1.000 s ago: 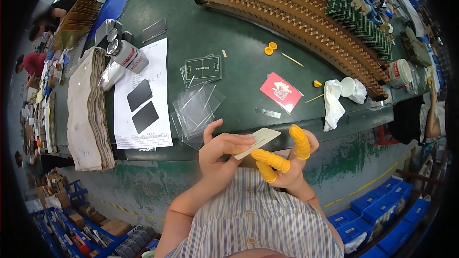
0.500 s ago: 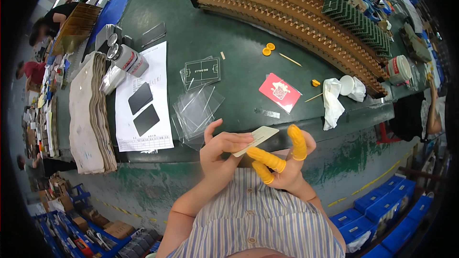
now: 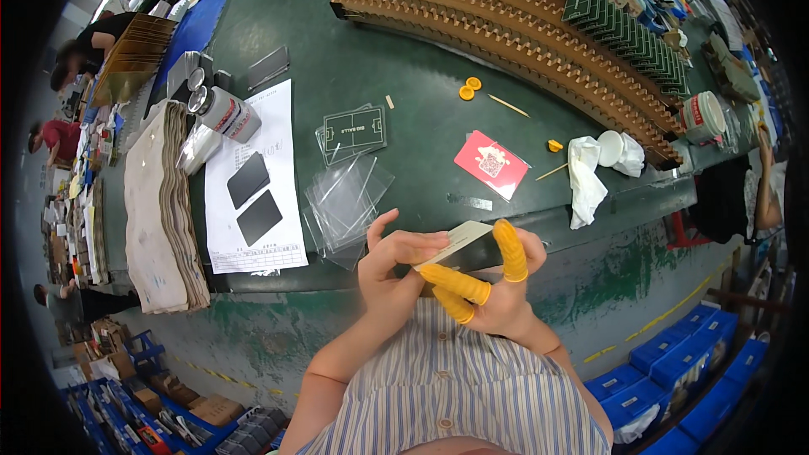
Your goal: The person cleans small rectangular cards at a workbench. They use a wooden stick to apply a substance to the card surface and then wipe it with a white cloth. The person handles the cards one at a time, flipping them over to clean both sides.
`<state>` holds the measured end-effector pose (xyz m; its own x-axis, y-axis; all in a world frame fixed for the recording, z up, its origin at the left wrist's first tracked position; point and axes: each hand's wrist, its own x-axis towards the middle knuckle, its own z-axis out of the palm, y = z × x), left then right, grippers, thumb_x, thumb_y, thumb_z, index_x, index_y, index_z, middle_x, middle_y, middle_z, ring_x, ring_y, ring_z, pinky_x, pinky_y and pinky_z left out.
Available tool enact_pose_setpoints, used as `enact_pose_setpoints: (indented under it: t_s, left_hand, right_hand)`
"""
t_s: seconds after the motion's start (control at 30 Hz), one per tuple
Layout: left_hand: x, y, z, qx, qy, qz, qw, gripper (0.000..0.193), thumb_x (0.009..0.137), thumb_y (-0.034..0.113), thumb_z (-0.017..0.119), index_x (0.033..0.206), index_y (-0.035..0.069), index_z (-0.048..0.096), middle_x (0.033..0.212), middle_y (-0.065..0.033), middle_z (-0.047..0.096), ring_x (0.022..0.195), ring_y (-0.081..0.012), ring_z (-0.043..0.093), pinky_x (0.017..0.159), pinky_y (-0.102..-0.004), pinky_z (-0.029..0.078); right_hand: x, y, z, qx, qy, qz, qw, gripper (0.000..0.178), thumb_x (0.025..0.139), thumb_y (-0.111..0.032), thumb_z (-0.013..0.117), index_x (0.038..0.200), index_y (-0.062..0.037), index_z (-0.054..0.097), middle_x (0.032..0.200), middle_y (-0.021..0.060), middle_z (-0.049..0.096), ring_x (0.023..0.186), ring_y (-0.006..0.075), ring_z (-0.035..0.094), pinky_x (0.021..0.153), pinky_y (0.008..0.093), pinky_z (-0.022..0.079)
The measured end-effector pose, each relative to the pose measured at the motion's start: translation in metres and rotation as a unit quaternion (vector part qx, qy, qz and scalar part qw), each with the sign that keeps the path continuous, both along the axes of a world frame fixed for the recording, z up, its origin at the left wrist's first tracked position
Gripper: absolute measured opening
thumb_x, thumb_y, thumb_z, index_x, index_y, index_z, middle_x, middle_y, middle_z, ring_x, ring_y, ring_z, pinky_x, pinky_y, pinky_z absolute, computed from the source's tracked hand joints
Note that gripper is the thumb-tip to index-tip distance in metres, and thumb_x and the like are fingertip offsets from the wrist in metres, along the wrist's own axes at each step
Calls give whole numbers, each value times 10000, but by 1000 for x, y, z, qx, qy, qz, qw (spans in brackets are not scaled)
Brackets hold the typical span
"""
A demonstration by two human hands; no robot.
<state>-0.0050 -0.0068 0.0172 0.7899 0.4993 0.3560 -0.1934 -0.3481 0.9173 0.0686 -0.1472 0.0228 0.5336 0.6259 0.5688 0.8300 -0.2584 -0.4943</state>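
Above the table's near edge, my left hand [image 3: 391,268] pinches a thin pale card [image 3: 460,242] with small print, held tilted. My right hand [image 3: 502,297] wears yellow rubber finger cots. One capped finger rests at the card's right end and the others lie along its lower edge. Part of the grip is hidden behind the card. Beyond my left hand lie loose clear plastic sheets [image 3: 347,200] and a dark green plate [image 3: 354,131] printed with a white pitch pattern. Past my right hand is a red card [image 3: 491,163] with a white code pattern.
Long brown slotted racks [image 3: 506,46] cross the far right, with several green plates [image 3: 628,40] standing in them. White tissue [image 3: 585,185], a wooden stick [image 3: 508,105] and spare yellow cots [image 3: 468,89] lie nearer. Left are dark cards [image 3: 259,217], paper, a metal can [image 3: 227,114] and stacked cloth [image 3: 156,211].
My right hand has moved slightly left, bringing its raised capped finger against the card's right end. The left hand keeps its hold, and the card has barely shifted.
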Motion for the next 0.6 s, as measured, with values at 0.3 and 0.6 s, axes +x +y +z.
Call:
enact_pose_setpoints:
  t_s: [0.3,0.6]
  left_hand:
    - [0,1,1,-20,-2,5,1000,226,715,-75,678,743,81,517,833,-83,685,863,-223,671,1072,-444,205]
    - [0,4,-3,-27,-7,18,999,249,702,-88,684,740,89,514,828,-80,683,871,-221,670,1073,-445,206]
  right_hand:
    - [6,-4,1,-41,-6,-38,998,293,726,-274,703,1016,-318,697,1326,101,367,1155,292,272,935,388,288]
    - [7,-1,1,-4,13,-62,998,302,711,-292,714,1013,-296,708,1381,120,343,1143,300,285,940,389,290]
